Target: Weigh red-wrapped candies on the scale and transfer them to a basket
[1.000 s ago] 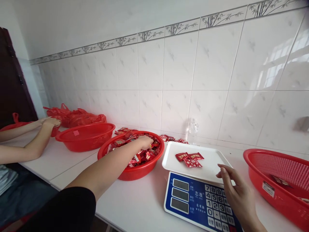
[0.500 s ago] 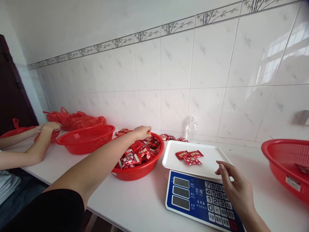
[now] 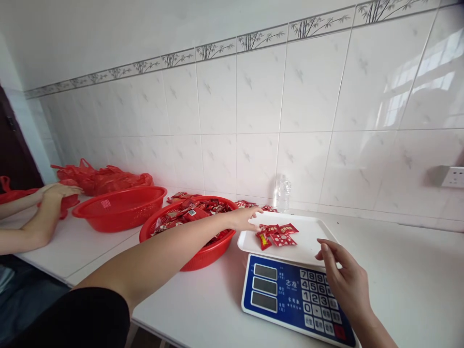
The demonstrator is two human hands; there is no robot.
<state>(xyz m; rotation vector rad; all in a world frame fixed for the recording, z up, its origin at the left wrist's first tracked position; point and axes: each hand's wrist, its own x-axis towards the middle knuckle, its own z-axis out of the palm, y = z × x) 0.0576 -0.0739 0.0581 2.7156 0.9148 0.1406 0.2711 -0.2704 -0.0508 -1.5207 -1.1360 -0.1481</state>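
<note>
- Reaching with the left hand [image 3: 245,218] across the rim of the red basket of sweets [image 3: 188,232], fingers spread loosely and flat over the near-left edge of the white weighing tray [image 3: 311,244], gripping nothing that can be made out.
- Lying just beside those fingertips: a small cluster of red sweet packets [image 3: 277,234] on the tray, one packet [image 3: 263,239] sitting a little apart at the cluster's left, close under the hand.
- Hovering with the right hand [image 3: 344,280] over the right end of the blue scale [image 3: 290,299], fingers half curled and open, index fingertip touching or almost touching the tray's front-right edge; holding nothing.
- Sitting on the white counter [image 3: 398,290], tray on top of the scale, keypad and three blank displays facing the wearer.
- Standing just left of the scale, nearly touching the tray: the sweet-filled basket, heaped with red wrapped packets.
- Resting further left: a second red basket [image 3: 119,208], with bunched red plastic bags [image 3: 101,176] behind it against the tiled wall [image 3: 253,121].
- Lying behind the full basket along the wall: a few loose red packets [image 3: 250,205], and a clear plastic bottle [image 3: 282,193] standing upright beside them.
- Working at the far left: another person's hands [image 3: 54,191], closed around red bag material at the counter's end.
- Showing at the right edge: a wall socket [image 3: 453,177].
</note>
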